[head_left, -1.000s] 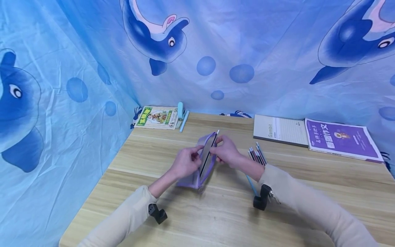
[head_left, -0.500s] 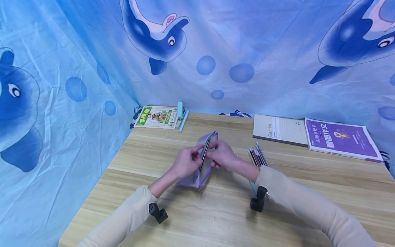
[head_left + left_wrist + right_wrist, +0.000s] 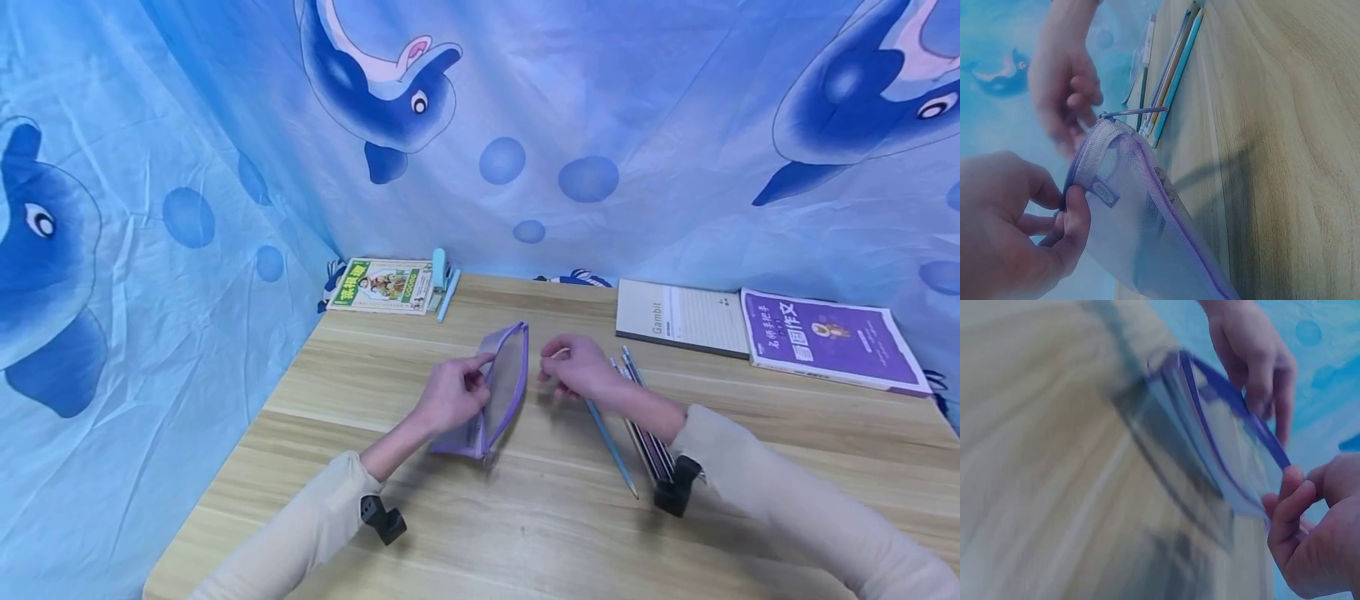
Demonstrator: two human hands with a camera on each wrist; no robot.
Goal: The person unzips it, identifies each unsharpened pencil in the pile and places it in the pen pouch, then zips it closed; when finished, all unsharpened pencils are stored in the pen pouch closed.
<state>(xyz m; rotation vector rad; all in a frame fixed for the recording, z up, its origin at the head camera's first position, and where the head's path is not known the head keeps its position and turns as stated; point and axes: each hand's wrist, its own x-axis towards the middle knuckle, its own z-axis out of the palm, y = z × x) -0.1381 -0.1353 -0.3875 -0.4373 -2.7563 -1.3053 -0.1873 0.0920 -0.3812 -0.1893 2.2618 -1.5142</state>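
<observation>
A purple-edged mesh pencil pouch (image 3: pixel 507 379) stands on the table with its zipper mouth gaping. My left hand (image 3: pixel 453 390) pinches the pouch's rim between thumb and fingers, as the left wrist view also shows. Just right of the opening is my right hand (image 3: pixel 585 367), fingers loosely bent, with nothing visible in them. A blue pencil (image 3: pixel 613 452) lies below that hand, and several striped pencils (image 3: pixel 652 450) lie partly hidden under the forearm. In the right wrist view the pouch (image 3: pixel 1216 434) is blurred, so its contents are hard to make out.
At the back left are a comic-style booklet (image 3: pixel 381 285), a light-blue stapler (image 3: pixel 439 268) and a light-blue stick (image 3: pixel 448 295). A grey notebook (image 3: pixel 681 315) and a purple book (image 3: pixel 834 340) lie at the back right. A dolphin-print curtain (image 3: pixel 547 108) borders the table.
The dark pencil in my right hand has gone down into the pouch and out of sight. My right hand has let go and moved right, uncovering the blue pencil. The left hand stays put.
</observation>
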